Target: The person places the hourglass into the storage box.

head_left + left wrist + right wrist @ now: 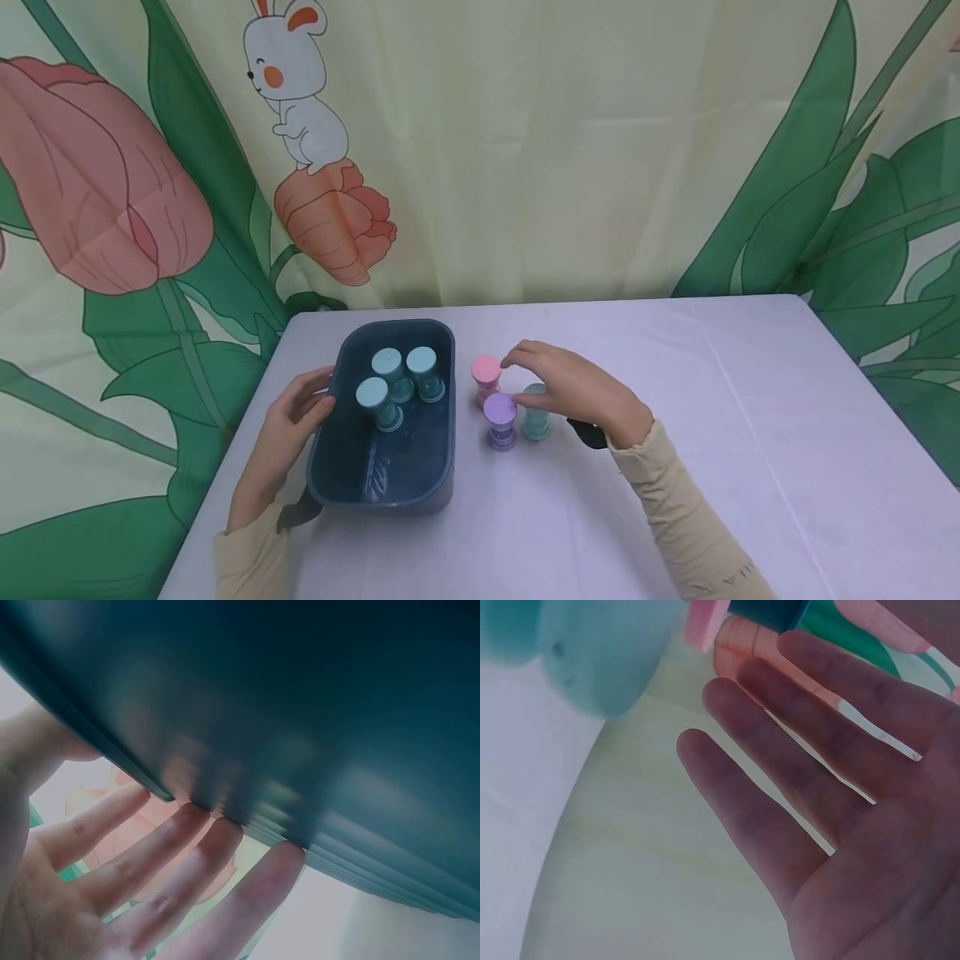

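Observation:
My left hand (295, 423) is at the left side of a dark blue rectangular bin (435, 500), its outstretched fingertips (274, 870) against the outer wall. Inside the bin are three teal hourglass-shaped plastic pieces (387, 362) with round pale-blue tops. To the right of it, my right hand (577, 387) hovers with fingers extended over a small group of similar pieces. A pink piece (486, 369) is near the fingertips, a purple piece (500, 410) stands in front by the thumb, and a teal piece (536, 425) is partly hidden under the hand. The right palm holds nothing.
A white cloth-covered table (720, 467) carries the bin and the pieces. Behind it hangs a cream curtain (555, 167) printed with a rabbit, tulips and leaves. Both forearms wear beige sleeves (675, 500).

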A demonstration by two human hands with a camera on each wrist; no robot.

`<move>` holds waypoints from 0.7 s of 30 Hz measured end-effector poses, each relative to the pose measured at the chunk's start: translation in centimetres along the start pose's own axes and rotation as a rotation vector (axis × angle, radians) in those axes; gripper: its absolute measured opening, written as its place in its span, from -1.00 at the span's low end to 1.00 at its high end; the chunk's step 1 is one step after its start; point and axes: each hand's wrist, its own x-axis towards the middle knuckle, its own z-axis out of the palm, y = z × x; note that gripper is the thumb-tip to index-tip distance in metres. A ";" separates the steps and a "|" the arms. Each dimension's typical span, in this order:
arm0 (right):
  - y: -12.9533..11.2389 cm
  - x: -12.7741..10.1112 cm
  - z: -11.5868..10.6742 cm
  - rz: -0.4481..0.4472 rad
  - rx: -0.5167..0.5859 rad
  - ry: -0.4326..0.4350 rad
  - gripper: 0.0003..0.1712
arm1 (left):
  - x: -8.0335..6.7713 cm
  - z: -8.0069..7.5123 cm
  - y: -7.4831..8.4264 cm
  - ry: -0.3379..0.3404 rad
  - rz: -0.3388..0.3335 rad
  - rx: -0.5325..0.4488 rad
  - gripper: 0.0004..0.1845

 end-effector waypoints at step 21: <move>1.7 -1.7 0.9 0.019 0.109 -0.047 -0.56 | 0.0 0.1 0.1 0.004 -0.015 0.014 -0.46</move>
